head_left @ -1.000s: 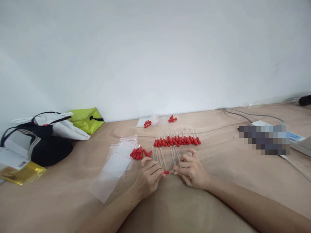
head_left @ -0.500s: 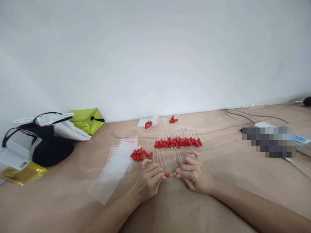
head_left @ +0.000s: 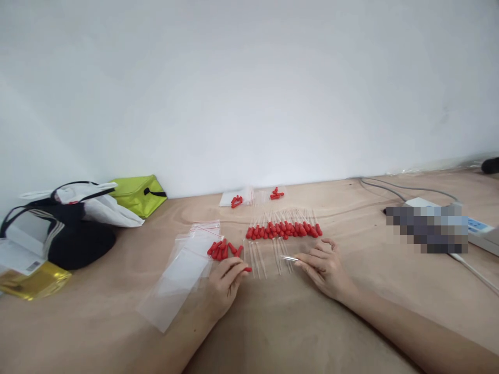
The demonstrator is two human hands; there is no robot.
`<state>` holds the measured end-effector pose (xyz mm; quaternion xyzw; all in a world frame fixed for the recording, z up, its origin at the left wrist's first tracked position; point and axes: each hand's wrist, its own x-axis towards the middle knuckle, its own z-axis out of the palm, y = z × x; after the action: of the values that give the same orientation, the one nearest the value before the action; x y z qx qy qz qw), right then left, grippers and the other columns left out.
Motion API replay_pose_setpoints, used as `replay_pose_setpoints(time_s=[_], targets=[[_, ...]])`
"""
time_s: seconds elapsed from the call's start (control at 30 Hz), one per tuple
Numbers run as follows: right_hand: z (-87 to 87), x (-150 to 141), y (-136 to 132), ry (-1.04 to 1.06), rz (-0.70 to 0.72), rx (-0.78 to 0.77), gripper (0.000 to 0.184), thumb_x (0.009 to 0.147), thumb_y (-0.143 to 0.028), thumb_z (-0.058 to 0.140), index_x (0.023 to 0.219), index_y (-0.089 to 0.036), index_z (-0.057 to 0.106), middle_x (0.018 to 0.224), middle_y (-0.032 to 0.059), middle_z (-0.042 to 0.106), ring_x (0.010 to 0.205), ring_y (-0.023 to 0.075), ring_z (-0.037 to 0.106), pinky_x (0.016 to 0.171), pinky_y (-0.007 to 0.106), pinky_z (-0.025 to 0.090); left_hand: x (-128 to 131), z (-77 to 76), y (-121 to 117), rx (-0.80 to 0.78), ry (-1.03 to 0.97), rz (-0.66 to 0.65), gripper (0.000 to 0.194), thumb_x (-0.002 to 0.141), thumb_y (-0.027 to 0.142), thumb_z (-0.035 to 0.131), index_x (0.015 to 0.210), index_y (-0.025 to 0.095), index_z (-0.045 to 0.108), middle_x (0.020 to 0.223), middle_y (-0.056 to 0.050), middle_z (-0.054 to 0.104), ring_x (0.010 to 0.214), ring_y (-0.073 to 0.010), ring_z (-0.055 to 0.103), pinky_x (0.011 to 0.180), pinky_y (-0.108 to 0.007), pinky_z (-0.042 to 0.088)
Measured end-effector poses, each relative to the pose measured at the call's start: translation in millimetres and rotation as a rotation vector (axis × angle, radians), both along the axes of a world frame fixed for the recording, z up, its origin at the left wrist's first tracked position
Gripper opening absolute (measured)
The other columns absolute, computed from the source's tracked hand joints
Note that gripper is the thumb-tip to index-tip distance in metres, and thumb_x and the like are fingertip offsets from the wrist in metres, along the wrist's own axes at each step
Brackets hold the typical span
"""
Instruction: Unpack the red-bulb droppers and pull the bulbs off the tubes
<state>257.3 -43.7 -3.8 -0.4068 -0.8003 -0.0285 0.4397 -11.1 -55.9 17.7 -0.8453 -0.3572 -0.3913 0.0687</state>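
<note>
Between the thumb and fingers of my left hand is a red rubber dropper bulb, its end poking out to the right. My right hand pinches a clear glass dropper tube that points left, apart from the bulb. Several bare glass tubes lie on the table between the hands, partly under the held one. Just beyond my left hand sits a small pile of loose red bulbs. Behind the bare tubes, a row of droppers with red bulbs lies with the bulbs toward me.
Clear zip bags lie to the left. More bagged red bulbs rest near the wall. A lime-green bag, a black cap and a yellow pack stand far left. A power strip with cables is at right.
The bulb and the tube were end to end in front of me and now are apart. My left hand moved left with the bulb; my right hand moved right and slightly away with the tube.
</note>
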Motion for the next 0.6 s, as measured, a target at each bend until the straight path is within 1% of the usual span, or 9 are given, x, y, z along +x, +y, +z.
replay_pose_setpoints(time_s=[0.1, 0.17, 0.2, 0.27, 0.33, 0.4, 0.5, 0.6], targets=[[0.8, -8, 3, 0.015, -0.007, -0.014, 0.023, 0.086, -0.025, 0.042, 0.091, -0.021, 0.064, 0.054, -0.0018, 0.054, 0.058, 0.0107, 0.047, 0.079, 0.033, 0.027, -7, -0.1, 12, 0.034, -0.092, 0.207, 0.02, 0.085, 0.018, 0.042, 0.098, 0.018, 0.057, 0.087, -0.006, 0.052, 0.08, -0.0141, 0.054, 0.072, -0.026, 0.047], [4.7, -17, 6, -0.004, -0.016, -0.019, 0.025, 0.085, -0.021, 0.04, 0.096, -0.02, 0.062, 0.06, -0.0005, 0.057, 0.061, 0.0108, 0.048, 0.077, 0.031, 0.028, -17, 1.8, 22, 0.057, -0.146, 0.365, 0.022, 0.085, 0.021, 0.041, 0.099, 0.017, 0.057, 0.088, -0.007, 0.051, 0.081, -0.0166, 0.053, 0.072, -0.029, 0.047], [7.1, -22, 9, -0.013, -0.027, -0.018, 0.025, 0.084, -0.02, 0.04, 0.097, -0.02, 0.062, 0.063, 0.0, 0.059, 0.062, 0.0108, 0.049, 0.076, 0.031, 0.027, -23, 2.7, 26, 0.051, -0.167, 0.427, 0.023, 0.084, 0.022, 0.04, 0.099, 0.017, 0.057, 0.087, -0.007, 0.051, 0.08, -0.0173, 0.053, 0.071, -0.031, 0.047], [11.3, -33, 14, -0.026, -0.056, -0.006, 0.022, 0.082, -0.019, 0.043, 0.092, -0.02, 0.063, 0.066, -0.0001, 0.062, 0.064, 0.0109, 0.05, 0.077, 0.032, 0.025, -35, 3.3, 33, 0.005, -0.211, 0.507, 0.025, 0.084, 0.026, 0.04, 0.1, 0.016, 0.056, 0.083, -0.006, 0.052, 0.072, -0.0164, 0.054, 0.067, -0.03, 0.048], [13.4, -45, 20, -0.057, -0.085, 0.036, 0.019, 0.079, -0.018, 0.046, 0.082, -0.02, 0.064, 0.062, -0.0008, 0.061, 0.063, 0.0112, 0.049, 0.077, 0.033, 0.023, -44, 1.9, 38, -0.044, -0.242, 0.54, 0.026, 0.082, 0.03, 0.042, 0.101, 0.016, 0.054, 0.079, -0.005, 0.054, 0.064, -0.0147, 0.054, 0.061, -0.028, 0.047], [12.9, -55, 25, -0.119, -0.107, 0.087, 0.018, 0.076, -0.016, 0.047, 0.074, -0.02, 0.064, 0.056, -0.0008, 0.059, 0.061, 0.0118, 0.046, 0.074, 0.034, 0.022, -48, -0.6, 40, -0.057, -0.227, 0.543, 0.026, 0.08, 0.033, 0.045, 0.099, 0.017, 0.053, 0.077, -0.003, 0.057, 0.062, -0.0145, 0.053, 0.058, -0.028, 0.046], [10.1, -66, 26, -0.218, -0.127, 0.123, 0.016, 0.072, -0.013, 0.048, 0.067, -0.018, 0.062, 0.055, 0.0006, 0.057, 0.062, 0.0128, 0.044, 0.068, 0.033, 0.02, -47, -3.6, 42, -0.019, -0.14, 0.526, 0.023, 0.078, 0.036, 0.049, 0.093, 0.018, 0.054, 0.074, -0.003, 0.061, 0.065, -0.0164, 0.054, 0.062, -0.03, 0.044], [8.2, -71, 23, -0.267, -0.13, 0.093, 0.014, 0.073, -0.017, 0.049, 0.064, -0.017, 0.06, 0.058, 0.0014, 0.057, 0.065, 0.0135, 0.043, 0.067, 0.033, 0.019, -42, -4.2, 42, 0.012, -0.043, 0.499, 0.021, 0.078, 0.036, 0.051, 0.089, 0.019, 0.057, 0.074, -0.003, 0.064, 0.071, -0.0192, 0.056, 0.068, -0.033, 0.041]])
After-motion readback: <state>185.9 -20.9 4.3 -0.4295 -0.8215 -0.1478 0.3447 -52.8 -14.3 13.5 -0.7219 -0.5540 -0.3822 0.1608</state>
